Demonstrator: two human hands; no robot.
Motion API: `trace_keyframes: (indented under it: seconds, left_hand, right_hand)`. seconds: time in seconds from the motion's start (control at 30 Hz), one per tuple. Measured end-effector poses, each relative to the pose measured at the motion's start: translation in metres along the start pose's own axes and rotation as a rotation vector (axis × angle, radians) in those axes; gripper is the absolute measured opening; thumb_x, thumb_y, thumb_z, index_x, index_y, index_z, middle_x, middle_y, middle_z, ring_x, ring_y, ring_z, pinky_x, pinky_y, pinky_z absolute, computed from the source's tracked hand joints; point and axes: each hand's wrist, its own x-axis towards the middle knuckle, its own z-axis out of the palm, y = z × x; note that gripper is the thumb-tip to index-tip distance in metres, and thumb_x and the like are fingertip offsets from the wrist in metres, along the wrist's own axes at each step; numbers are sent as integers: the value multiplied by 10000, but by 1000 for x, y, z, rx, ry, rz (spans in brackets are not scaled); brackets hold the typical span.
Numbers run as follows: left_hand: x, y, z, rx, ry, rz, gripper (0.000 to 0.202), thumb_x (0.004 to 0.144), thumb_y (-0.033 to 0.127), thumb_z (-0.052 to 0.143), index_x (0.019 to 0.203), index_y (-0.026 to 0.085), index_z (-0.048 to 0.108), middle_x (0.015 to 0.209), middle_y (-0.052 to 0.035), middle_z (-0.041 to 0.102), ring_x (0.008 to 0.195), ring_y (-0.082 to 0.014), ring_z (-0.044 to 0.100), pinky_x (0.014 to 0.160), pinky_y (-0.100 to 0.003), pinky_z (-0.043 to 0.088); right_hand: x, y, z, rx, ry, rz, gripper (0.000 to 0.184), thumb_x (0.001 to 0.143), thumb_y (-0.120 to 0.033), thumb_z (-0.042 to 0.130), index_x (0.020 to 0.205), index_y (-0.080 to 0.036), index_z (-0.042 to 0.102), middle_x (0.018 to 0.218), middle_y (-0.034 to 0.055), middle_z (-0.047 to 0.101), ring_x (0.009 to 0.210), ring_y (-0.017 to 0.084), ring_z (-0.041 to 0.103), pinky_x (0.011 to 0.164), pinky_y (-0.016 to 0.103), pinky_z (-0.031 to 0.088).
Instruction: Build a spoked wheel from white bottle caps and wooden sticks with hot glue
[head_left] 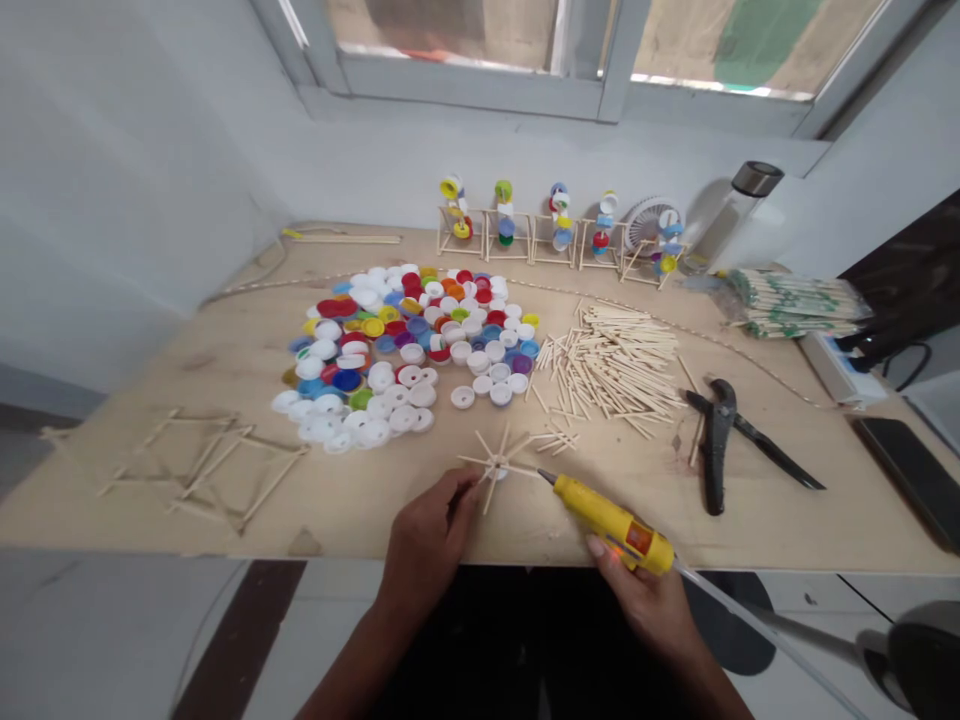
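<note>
My right hand is closed around a yellow glue gun, whose nozzle points left toward a small star of wooden sticks lying on the wooden table. My left hand rests at the table's near edge with its fingers pinched on one spoke of that stick star. Just beyond the star lie a few loose sticks.
A heap of coloured and white bottle caps covers the middle. A pile of sticks lies to its right, black pliers further right. Stick frames lie at left. Several cap-and-stick models, a small fan and a bottle stand at the back.
</note>
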Motion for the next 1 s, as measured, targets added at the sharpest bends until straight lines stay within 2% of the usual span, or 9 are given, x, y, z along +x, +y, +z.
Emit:
trace_keyframes:
  seconds: [0.3, 0.73, 1.0]
  left_hand:
    - [0, 2, -1, 80, -12, -6, 237, 885, 348, 415, 935, 236, 618, 858, 7, 724, 736, -163, 684, 683, -267, 518]
    - [0, 4, 0, 147, 0, 1, 240, 891, 335, 411, 940, 221, 616, 817, -9, 723, 704, -169, 681, 662, -268, 511]
    - [1, 4, 1, 207, -12, 18, 260, 905, 333, 377, 946, 218, 606, 840, -19, 721, 729, -179, 677, 671, -278, 497]
  right_hand:
    - [1, -1, 0, -9, 10, -5, 288, 788, -455, 625, 844, -175, 667, 822, 67, 725, 768, 226, 692, 643, 265, 571]
    - [0, -1, 0, -35, 32, 0, 251, 773, -419, 647, 848, -182, 678, 833, 65, 726, 805, 248, 684, 631, 278, 565]
    - [0, -4, -2, -48, -2, 8, 238, 784, -419, 634, 800, -184, 665, 812, 60, 723, 764, 232, 683, 611, 264, 558]
